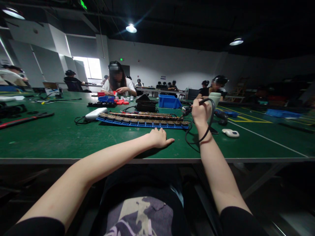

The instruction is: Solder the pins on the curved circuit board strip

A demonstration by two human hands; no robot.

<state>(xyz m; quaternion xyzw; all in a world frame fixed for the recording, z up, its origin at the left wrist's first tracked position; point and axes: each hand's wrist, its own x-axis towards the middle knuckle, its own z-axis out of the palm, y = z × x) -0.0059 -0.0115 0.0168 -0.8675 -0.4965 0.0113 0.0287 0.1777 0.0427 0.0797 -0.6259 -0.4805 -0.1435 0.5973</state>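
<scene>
A long blue plastic strip (pixel 144 124) with brownish-gold lines along it lies across the green table in front of me. My right hand (pixel 200 111) is closed around a black soldering iron (pixel 187 111), pen-like, with its tip down at the strip's right end. From the iron a black cord (pixel 211 119) loops over my right wrist. My left hand (pixel 159 137) lies palm down just in front of the strip, thumb stretched to the right. Its fingertips are at the strip's near edge; whether they touch it I cannot tell.
Behind the strip are a white device (pixel 95 113), black blocks (pixel 145 104) and a blue bin (pixel 169 101). A small white case (pixel 230 133) lies right, red-handled pliers (pixel 27 120) left. Across the table a person (pixel 118 80) handles red and white pieces.
</scene>
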